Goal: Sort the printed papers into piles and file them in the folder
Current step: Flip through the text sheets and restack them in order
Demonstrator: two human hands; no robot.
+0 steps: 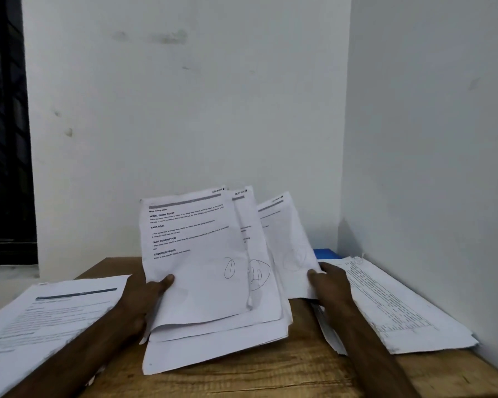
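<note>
Sorting step: the left hand [144, 294] pinches the fanned printed papers [202, 254] at their left edge, thumb on the front sheet and its other fingers hidden behind. The right hand [332, 282] pinches the lower corner of the rightmost sheet [288, 239] above the counter [270, 374]. Done well, one sheet alone is drawn off while the left pinch stays firm. Bare wood shows only between the left pile [49, 314] and the right pile [394, 308], which lies near the wall, and the blue folder [325, 253] sits half hidden in the far corner.
</note>
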